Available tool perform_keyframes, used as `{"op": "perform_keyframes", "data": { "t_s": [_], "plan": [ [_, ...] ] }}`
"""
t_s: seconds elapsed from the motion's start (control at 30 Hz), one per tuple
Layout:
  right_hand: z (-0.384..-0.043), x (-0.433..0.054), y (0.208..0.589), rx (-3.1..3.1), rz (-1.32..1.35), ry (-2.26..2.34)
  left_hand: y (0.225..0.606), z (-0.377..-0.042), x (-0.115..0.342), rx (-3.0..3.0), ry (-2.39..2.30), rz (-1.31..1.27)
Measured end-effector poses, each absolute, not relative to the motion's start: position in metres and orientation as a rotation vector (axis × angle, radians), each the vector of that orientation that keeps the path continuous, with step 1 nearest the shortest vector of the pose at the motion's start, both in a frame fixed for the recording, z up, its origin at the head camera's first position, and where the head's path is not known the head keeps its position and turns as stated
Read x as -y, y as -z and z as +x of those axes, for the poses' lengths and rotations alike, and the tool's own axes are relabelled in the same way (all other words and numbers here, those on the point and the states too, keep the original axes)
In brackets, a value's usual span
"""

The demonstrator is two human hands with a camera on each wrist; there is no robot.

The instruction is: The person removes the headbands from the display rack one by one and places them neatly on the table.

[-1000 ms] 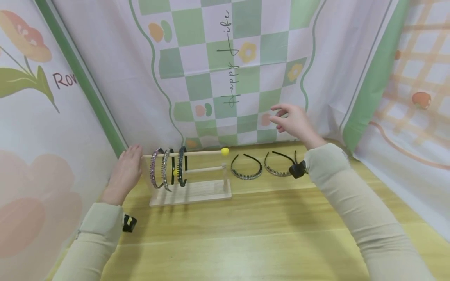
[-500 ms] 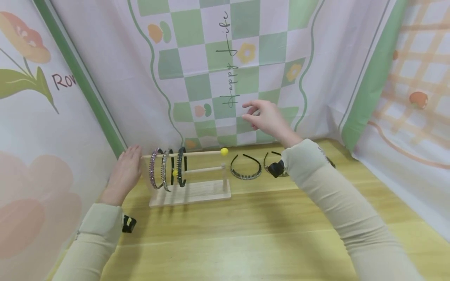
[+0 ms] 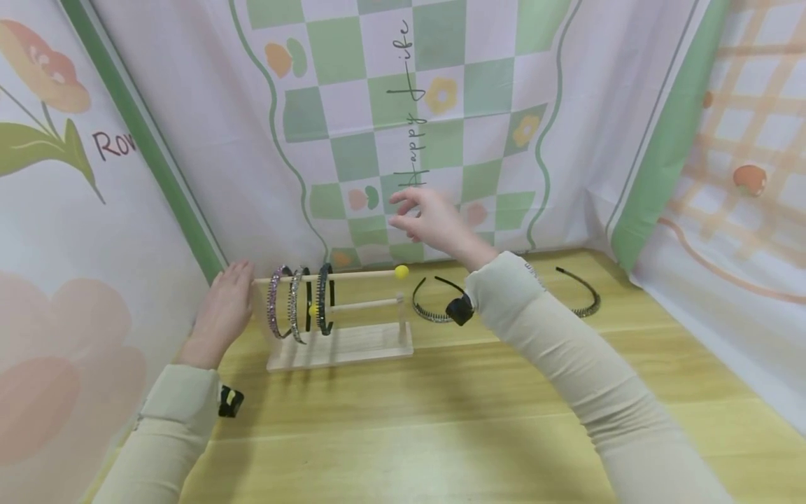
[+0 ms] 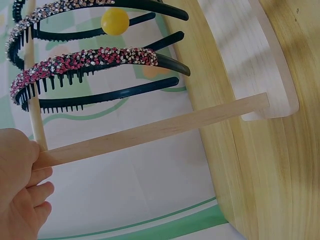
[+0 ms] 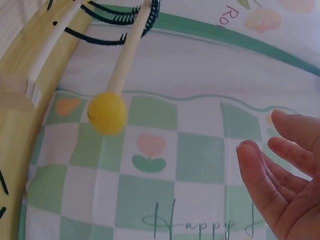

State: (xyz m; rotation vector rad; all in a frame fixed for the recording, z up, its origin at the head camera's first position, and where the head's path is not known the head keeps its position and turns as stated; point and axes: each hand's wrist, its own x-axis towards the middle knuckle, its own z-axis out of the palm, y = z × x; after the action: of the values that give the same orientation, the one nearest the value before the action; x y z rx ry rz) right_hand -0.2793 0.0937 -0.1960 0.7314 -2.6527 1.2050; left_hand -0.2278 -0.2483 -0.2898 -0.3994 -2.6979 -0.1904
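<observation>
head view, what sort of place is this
Likely a small curtained-off work corner, perhaps a display or filming booth: a wood-grain table with printed cloth hung on three sides, and a wooden rack bearing headbands.

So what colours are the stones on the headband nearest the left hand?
Mixed pink-red and whitish on that headband; clearest in the left wrist view.

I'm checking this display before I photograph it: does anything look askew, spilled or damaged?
Nothing stands out. The rack stands upright, three headbands hanging on its top rod. More headbands lie on the table to its right; none looks broken, though the right sleeve hides part of that group.
</observation>
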Motion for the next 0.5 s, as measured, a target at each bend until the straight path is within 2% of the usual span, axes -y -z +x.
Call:
{"op": "perform_keyframes", "data": {
  "t_s": [0.5],
  "plan": [
    [-0.27,-0.047,0.213,2.709,0.819,-1.218,0.29,-0.228,0.248,2.717,0.212,-0.393]
  ]
}}
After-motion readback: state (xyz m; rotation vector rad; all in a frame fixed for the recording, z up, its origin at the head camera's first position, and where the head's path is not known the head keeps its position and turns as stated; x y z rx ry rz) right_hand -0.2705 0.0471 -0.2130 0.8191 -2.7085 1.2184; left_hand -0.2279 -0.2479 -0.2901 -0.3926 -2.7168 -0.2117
